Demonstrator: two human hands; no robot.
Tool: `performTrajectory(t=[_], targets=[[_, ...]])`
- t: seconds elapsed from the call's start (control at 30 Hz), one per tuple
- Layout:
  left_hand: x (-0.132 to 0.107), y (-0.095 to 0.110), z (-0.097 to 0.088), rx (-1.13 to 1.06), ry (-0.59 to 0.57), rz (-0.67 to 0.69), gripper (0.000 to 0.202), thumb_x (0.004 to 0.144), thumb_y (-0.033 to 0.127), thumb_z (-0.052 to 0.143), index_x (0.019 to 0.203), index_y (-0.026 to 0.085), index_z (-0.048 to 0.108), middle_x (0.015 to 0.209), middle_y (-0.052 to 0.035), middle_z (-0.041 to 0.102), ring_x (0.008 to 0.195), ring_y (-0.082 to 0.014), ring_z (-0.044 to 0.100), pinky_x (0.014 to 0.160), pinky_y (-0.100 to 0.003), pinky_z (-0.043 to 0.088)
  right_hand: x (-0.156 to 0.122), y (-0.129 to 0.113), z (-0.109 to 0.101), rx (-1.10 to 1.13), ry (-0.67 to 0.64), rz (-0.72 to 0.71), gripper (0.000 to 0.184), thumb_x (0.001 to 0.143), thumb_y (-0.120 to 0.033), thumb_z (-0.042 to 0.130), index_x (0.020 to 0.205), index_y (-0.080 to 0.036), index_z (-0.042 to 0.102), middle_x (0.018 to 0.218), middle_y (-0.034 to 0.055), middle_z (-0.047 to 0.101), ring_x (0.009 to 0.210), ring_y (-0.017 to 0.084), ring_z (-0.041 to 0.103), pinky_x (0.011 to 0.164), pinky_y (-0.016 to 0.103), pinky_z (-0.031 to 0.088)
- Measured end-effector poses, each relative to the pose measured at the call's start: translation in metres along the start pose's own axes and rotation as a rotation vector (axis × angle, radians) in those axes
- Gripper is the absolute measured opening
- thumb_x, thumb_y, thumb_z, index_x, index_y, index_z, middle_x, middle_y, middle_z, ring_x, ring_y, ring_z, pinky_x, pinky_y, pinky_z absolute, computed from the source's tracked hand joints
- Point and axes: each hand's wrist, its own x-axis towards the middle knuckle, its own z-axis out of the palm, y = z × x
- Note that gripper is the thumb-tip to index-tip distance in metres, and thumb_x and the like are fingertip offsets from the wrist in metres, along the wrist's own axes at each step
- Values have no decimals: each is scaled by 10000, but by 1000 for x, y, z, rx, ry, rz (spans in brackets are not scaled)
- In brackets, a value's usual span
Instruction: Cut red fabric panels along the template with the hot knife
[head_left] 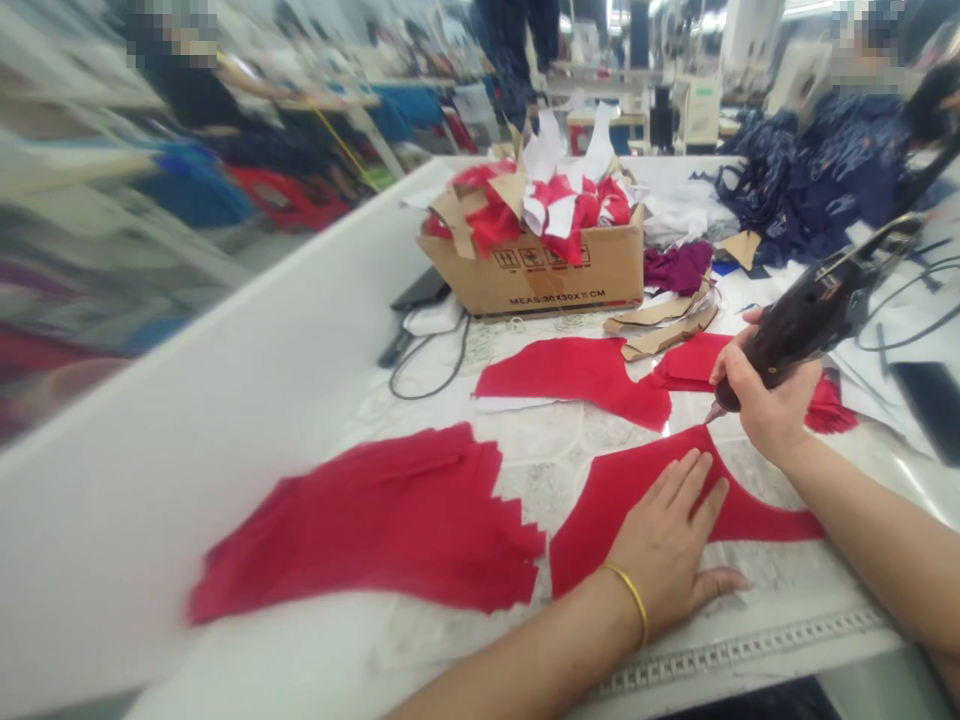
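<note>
My left hand [667, 540] lies flat on a cut red fabric piece [611, 500], fingers stretched out, a yellow bangle [631, 592] at the wrist. My right hand [780, 410] is wrapped round a black corded power hand tool [814, 305], possibly a hot knife. The tool's narrow tip points down at the fabric's upper corner; I cannot tell if it touches. To the left, a fanned stack of red fabric pieces [367, 520] rests on the table. Beyond my hands lies another red fabric piece [555, 370] with white beneath its edge.
A cardboard box [540, 270] heaped with red, white and brown scraps stands at the back. Brown paper strips [664, 325] lie before it. A phone [926, 405] and cables are at the right, dark blue garments [817, 180] behind. A ruler strip [750, 650] runs along the near edge.
</note>
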Motion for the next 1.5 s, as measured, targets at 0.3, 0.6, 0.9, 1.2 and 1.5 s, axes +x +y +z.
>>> performTrajectory(t=[0.3, 0.6, 0.9, 1.2, 1.5], targets=[[0, -1, 1, -3, -4, 1, 913, 983, 788, 335, 1541, 74, 447, 1628, -241, 377, 1569, -352, 274, 1272, -483, 291, -2, 4, 0, 15, -7, -1, 278, 832, -398, 738, 990, -241, 572, 690, -18, 635, 659, 195, 674, 613, 355, 619], [-12, 6, -15, 20, -8, 11, 840, 1024, 722, 330, 1554, 75, 408, 1615, -248, 395, 1536, -364, 349, 1246, -485, 345, 0, 2, 0, 50, 31, -66, 187, 857, -331, 702, 962, -247, 572, 614, -58, 603, 507, 159, 615, 539, 311, 556], [18, 0, -10, 57, 5, -31, 864, 1016, 753, 288, 1496, 66, 498, 1576, -235, 461, 1512, -348, 399, 1232, -451, 366, -1, -4, 2, 81, 19, -52, 165, 831, -332, 716, 844, -243, 578, 597, -55, 603, 470, 140, 571, 581, 331, 574], [27, -9, 1, 34, -14, -78, 871, 1023, 750, 280, 1500, 51, 487, 1598, -240, 425, 1526, -347, 373, 1243, -464, 344, -1, 4, 0, 70, 41, -36, 201, 811, -306, 711, 938, -231, 574, 624, -50, 623, 554, 155, 619, 640, 334, 572], [29, -10, 2, 28, 4, -87, 864, 1024, 750, 276, 1486, 56, 503, 1590, -239, 440, 1516, -346, 391, 1240, -467, 348, -2, 4, 1, 114, 26, -64, 176, 834, -303, 724, 931, -232, 595, 629, -54, 623, 522, 144, 598, 637, 344, 571]])
